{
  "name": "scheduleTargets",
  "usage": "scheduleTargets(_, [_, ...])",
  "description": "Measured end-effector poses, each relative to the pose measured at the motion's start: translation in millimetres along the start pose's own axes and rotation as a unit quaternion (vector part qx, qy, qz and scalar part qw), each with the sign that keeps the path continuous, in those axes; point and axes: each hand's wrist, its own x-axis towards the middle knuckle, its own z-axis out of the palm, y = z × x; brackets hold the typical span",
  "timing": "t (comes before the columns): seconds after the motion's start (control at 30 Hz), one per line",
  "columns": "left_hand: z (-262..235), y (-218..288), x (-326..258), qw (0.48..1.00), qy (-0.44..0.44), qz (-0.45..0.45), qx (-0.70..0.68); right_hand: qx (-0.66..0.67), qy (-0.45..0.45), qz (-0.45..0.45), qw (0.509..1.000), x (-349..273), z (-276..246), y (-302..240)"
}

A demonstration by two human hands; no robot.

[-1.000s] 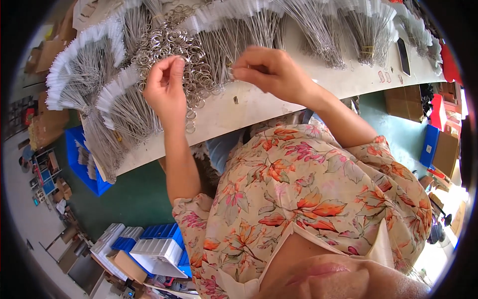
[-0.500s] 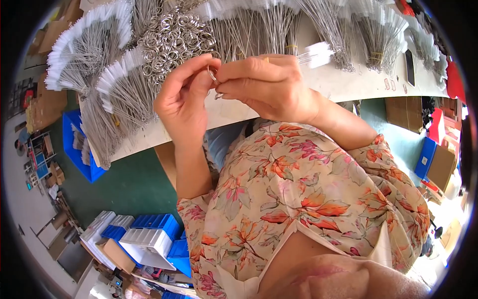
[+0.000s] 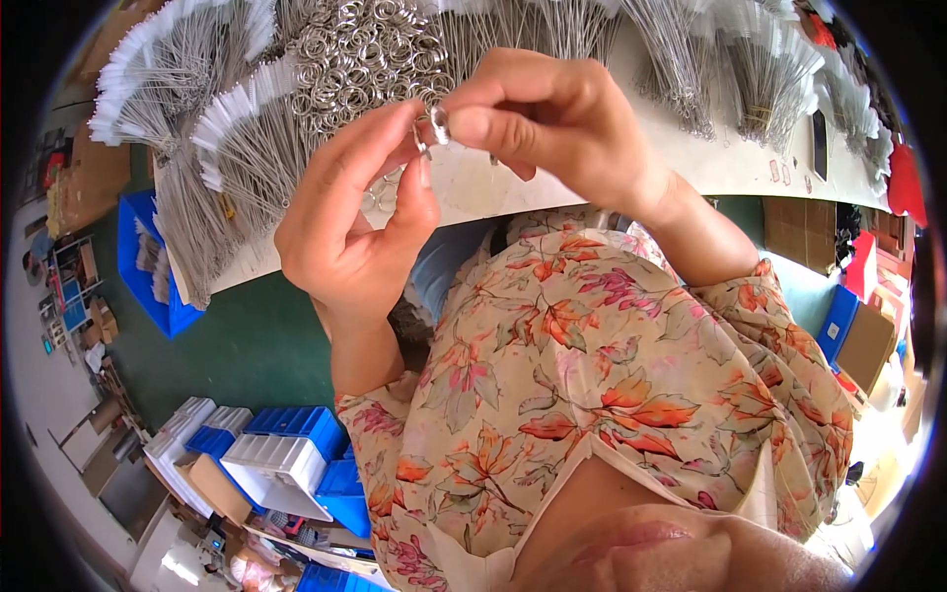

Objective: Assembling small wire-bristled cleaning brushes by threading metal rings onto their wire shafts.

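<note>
On the far left, a blue bin (image 3: 148, 266) sits on the green floor (image 3: 247, 345). Above it, bunches of thin wires (image 3: 212, 148) with white tips fan out on the white table (image 3: 473, 192). Just right of them lies a pile of shiny metal rings (image 3: 360, 49).

The left hand (image 3: 345, 227) is held up in front of the table. Its thumb and first finger pinch together at the top, on a small metal ring (image 3: 434, 126). The other fingers curl in loosely.

The right hand (image 3: 557, 118) meets it from the other side. Its thumb and fingers are closed on the same ring, so both hands hold it between their tips. The ring is up in the air, just below the pile and above the table edge.

More wire bunches (image 3: 720, 69) lie along the table to the right. Below the hands is a flowery shirt (image 3: 612, 395). At the bottom left are more blue and white bins (image 3: 286, 459). On the far right stands a blue box (image 3: 838, 321).
</note>
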Motion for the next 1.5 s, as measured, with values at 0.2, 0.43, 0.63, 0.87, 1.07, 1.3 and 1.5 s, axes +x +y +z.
scheduleTargets(0.2, [3.8,-5.6,0.5,1.000,0.018,0.009,-0.016,0.067,-0.027,0.048,0.996,10.6,1.7,3.0])
scheduleTargets(0.43, [-9.6,-15.7,-0.8,0.990,-0.027,-0.081,-0.110,-0.063,-0.110,0.101,0.987,18.8,-2.5,-1.4])
scheduleTargets(0.63, [-33.2,-34.2,-6.2,0.954,-0.094,-0.252,-0.133,-0.286,-0.012,-0.068,0.956,-0.2,-4.0,56.5])
scheduleTargets(0.87, [-249.9,-160.1,-22.1,0.854,0.078,-0.243,0.453,-0.543,-0.001,-0.240,0.805,-43.4,-22.3,123.7])
scheduleTargets(1.07, [-279.3,-201.1,-28.1,0.751,-0.121,-0.339,0.554,-0.486,0.042,-0.224,0.844,-42.8,-34.3,105.6])
scheduleTargets(1.3, [-303.3,-220.7,-35.1,0.808,-0.040,-0.359,0.467,-0.414,0.219,-0.092,0.879,4.6,-107.0,73.9])
scheduleTargets(1.5, [-286.2,-204.8,-26.0,0.820,-0.003,-0.460,0.341,-0.547,0.243,0.071,0.798,42.3,-138.1,79.1])
